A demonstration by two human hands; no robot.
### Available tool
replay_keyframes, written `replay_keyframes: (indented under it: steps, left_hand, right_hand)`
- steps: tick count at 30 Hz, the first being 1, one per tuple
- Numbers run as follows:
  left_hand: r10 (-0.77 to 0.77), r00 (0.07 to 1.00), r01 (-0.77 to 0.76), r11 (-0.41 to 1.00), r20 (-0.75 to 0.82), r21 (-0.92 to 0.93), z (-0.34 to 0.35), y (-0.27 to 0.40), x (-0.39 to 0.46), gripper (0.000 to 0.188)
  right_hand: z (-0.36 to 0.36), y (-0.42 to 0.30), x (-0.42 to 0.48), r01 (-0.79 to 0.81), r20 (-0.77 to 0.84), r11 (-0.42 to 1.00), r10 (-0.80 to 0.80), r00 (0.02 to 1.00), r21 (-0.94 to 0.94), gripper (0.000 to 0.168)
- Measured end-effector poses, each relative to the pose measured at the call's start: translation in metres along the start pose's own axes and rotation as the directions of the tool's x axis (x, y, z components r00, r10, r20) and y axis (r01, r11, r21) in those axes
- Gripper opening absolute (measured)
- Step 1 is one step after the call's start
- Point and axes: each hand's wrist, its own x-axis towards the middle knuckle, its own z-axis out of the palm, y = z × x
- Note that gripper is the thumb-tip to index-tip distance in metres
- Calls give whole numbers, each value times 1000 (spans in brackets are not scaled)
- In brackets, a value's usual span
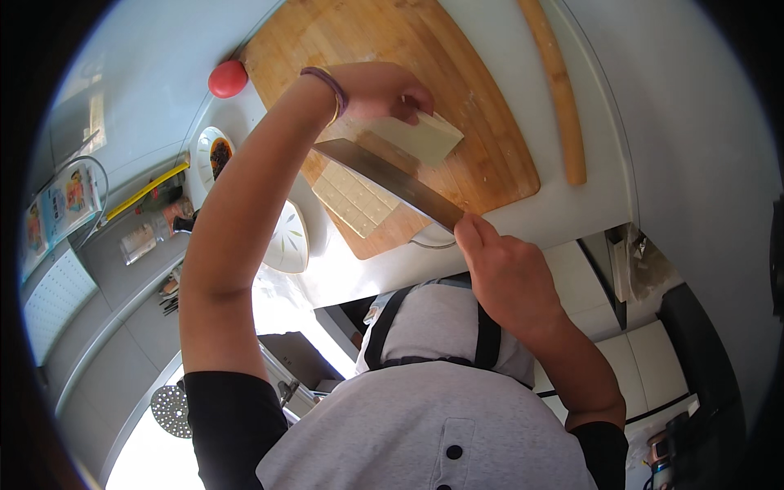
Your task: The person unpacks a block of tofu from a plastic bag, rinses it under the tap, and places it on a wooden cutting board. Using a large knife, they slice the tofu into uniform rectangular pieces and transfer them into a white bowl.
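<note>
My right hand (511, 278) grips the handle of a cleaver (392, 184). Its broad blade slants up and left across the bamboo cutting board (490, 128). Just below the blade lies a pale block of tofu (355, 199), its surface marked in a grid of squares; the blade hides part of its upper side. Beyond the cleaver, my left hand (392, 95) has its fingers curled on the far edge of a smooth pale slab, apparently tofu (425, 139). The hand covers part of that slab.
A wooden rolling pin (560, 98) lies right of the board. Along the left are a red round object (228, 79), a dish of dark sauce (220, 153) and a white leaf-patterned plate (288, 239), partly behind my left arm. Bottles (156, 226) stand farther left. The counter's front edge borders my body.
</note>
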Motion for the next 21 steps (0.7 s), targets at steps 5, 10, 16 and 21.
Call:
replay_keyframes:
  steps: [5,10,16,21]
  left_hand:
    - [-1,999,2,1000,-34,17,2,-10,7,25]
    - [63,995,-60,997,-80,39,7,-6,7,29]
    - [172,803,-69,978,-571,197,7,6,-44,35]
    - [22,311,-53,999,-950,6,38,19,-138,31]
  right_hand:
    - [1,1,1,-9,-6,999,9,1000,35,20]
    - [0,0,3,-38,17,997,37,999,72,20]
    - [-10,-5,6,-92,96,986,79,992,141,17]
    - [-18,-15,2,-134,73,950,118,990,280,12]
